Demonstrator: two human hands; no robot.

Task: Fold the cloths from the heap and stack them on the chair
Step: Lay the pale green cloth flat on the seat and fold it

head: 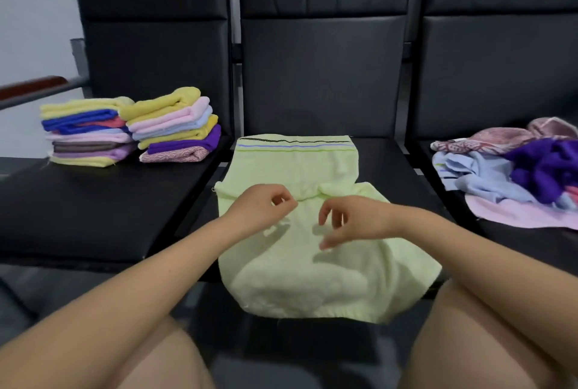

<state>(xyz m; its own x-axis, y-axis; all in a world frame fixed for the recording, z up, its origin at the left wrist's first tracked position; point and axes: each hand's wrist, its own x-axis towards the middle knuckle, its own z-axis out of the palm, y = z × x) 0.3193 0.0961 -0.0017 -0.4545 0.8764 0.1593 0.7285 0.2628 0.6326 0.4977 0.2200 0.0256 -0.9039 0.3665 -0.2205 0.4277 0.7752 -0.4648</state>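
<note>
stacks (131, 127) number two, heap (513, 169) one, green cloth (300, 251) one.

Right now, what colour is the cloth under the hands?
Pale green cloth, with thin stripes near its far edge; head view.

Three black chairs are standing in one row. The middle chair (384, 166) is carrying a pale green cloth (300, 251), which is hanging over its front edge at 6 o'clock. At 9 o'clock, the left chair (93, 210) is holding two stacks of folded cloths (131, 127). At 3 o'clock, the right chair (513, 241) is bearing a loose heap of cloths (513, 173).
</note>
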